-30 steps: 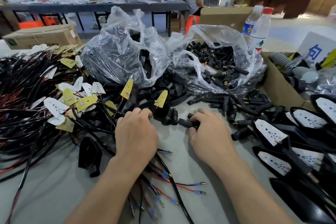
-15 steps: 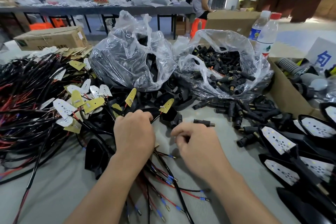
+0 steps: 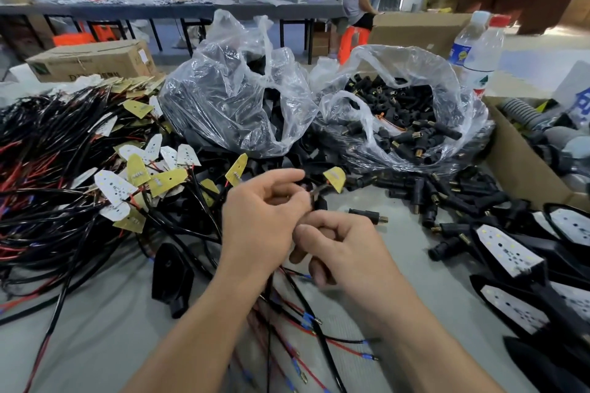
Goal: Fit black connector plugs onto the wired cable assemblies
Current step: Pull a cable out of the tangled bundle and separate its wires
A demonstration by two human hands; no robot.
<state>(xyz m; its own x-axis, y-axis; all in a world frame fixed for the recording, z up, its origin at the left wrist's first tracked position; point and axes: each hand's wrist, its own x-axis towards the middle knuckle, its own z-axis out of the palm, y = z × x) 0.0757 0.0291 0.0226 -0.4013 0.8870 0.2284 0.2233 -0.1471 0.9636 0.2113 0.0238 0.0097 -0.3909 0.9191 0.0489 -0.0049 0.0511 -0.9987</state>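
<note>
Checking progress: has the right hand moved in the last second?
Yes. The right hand drew back toward the person, away from the loose plug.

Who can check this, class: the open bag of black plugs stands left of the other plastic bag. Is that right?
No. The head view shows the open bag of black plugs standing right of the other plastic bag, not left.

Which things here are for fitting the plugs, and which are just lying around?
For the job: bag of black plugs, loose plug, pile of wired cables, board-ended cable pinched by left hand.
Lying about: water bottles, cardboard box, grey hose.
</note>
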